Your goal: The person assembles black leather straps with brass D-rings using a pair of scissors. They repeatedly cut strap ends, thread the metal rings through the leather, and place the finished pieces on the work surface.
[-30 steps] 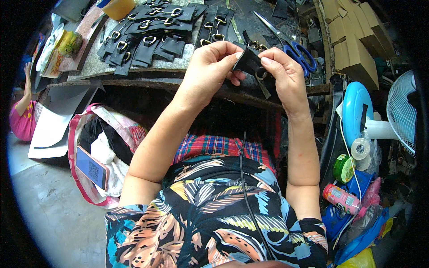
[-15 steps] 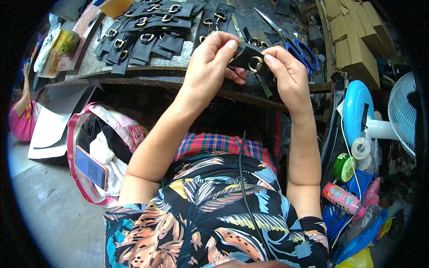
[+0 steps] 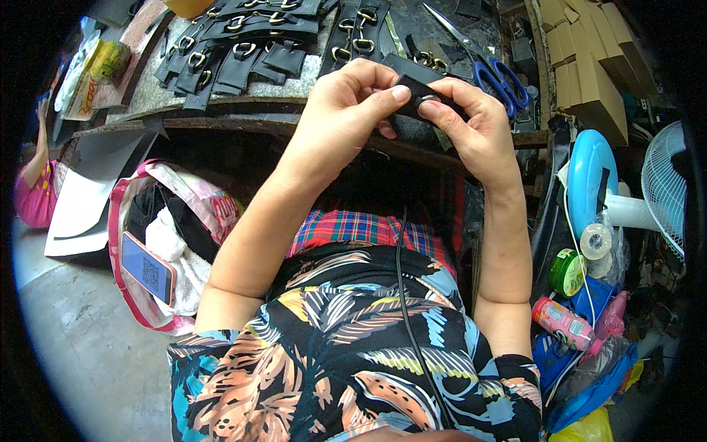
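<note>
Over the front edge of the workbench, a black leather strap piece (image 3: 417,70) with a metal ring is stretched between my two hands. My left hand (image 3: 355,97) pinches its left part, thumb laid on top. On the other end, my right hand (image 3: 473,125) closes with thumb and forefinger beside the ring, which the fingers partly cover. Just beyond lie more black leather strap pieces (image 3: 272,33) with brass-coloured D-rings, some in a pile at the left. Scissors (image 3: 501,87) with blue handles rest to the right of my right hand, their blades pointing away.
Cardboard boxes (image 3: 589,81) stand at the far right, above a white fan (image 3: 663,188) and a blue round thing (image 3: 589,173). A pink bottle (image 3: 563,324) lies below. On my left sits a bag (image 3: 118,258) with a phone (image 3: 147,271) on it. Another person's arm (image 3: 41,136) shows far left.
My hands have drawn closer together on the leather piece. It has tilted, and my right thumb has come over near the ring, which was in full view before.
</note>
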A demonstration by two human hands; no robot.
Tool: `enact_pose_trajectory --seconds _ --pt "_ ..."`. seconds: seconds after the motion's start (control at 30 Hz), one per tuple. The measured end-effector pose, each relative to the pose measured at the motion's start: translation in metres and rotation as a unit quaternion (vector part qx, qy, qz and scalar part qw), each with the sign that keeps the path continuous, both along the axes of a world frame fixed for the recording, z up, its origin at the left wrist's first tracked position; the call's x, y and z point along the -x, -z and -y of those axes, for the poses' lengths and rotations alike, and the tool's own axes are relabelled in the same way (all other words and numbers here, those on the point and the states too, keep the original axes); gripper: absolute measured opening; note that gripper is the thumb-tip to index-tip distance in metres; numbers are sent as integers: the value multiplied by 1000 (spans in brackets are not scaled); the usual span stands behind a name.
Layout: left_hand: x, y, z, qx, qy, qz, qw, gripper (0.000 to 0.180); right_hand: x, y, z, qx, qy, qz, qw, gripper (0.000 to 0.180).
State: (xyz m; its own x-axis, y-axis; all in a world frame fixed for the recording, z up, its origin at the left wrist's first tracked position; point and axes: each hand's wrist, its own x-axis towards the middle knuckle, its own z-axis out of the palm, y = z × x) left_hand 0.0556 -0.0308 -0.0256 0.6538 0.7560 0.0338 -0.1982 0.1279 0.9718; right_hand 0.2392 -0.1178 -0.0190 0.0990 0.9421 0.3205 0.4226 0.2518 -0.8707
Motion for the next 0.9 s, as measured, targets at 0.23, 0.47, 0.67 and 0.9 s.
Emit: enact_pose_trajectory --seconds 0.23,0.47,0.67,0.9 --pt "-1 1 -1 -53 -7 10 999 12 4 -2 1 11 3 -14 1000 21" --pt "8 -1 8 -448 -143 -185 863 16 10 0 3 -139 120 361 914 27" --pt "18 3 7 -592 -150 -259 748 14 11 4 5 -111 99 397 906 29" --pt "17 4 5 -601 -151 -272 736 13 13 2 0 -96 101 381 914 26"
